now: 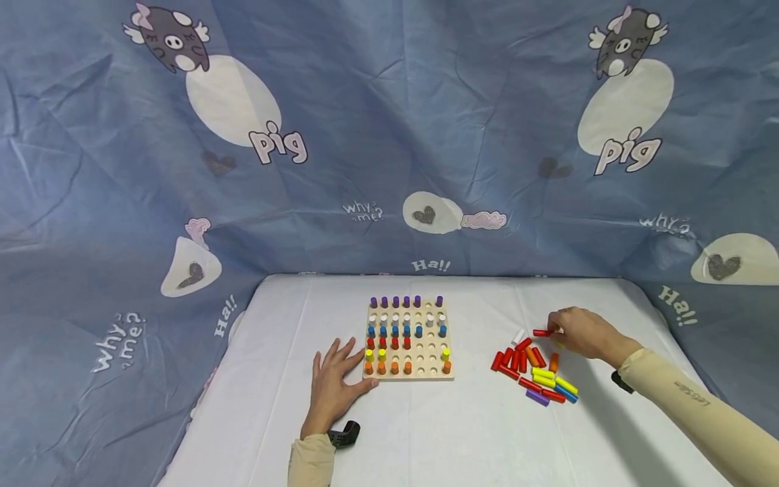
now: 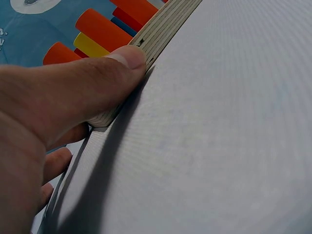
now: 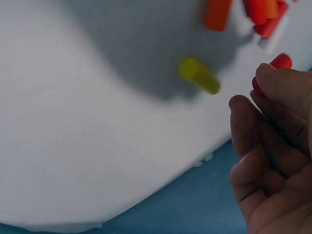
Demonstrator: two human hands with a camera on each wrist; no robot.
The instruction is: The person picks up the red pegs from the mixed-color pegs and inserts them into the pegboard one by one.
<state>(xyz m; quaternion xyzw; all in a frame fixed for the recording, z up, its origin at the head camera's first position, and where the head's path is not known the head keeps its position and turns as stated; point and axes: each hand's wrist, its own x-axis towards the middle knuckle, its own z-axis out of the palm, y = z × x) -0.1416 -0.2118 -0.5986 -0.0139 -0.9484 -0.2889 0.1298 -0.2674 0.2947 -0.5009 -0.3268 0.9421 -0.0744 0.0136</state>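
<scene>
My right hand pinches a red peg between thumb and fingertips, above the back of a pile of loose pegs. A yellow peg lies on the table just below that hand. The wooden pegboard holds upright rows of purple, white, blue, red, yellow and orange pegs, with bare holes mostly toward its right. At the board's front left corner rests my left hand, fingers spread. Its thumb presses the front edge, and the other fingers reach along the left side.
Loose red pegs lie mixed with orange, yellow, blue, white and one purple peg to the right of the board. A white cloth covers the table. Blue printed fabric hangs behind and at both sides.
</scene>
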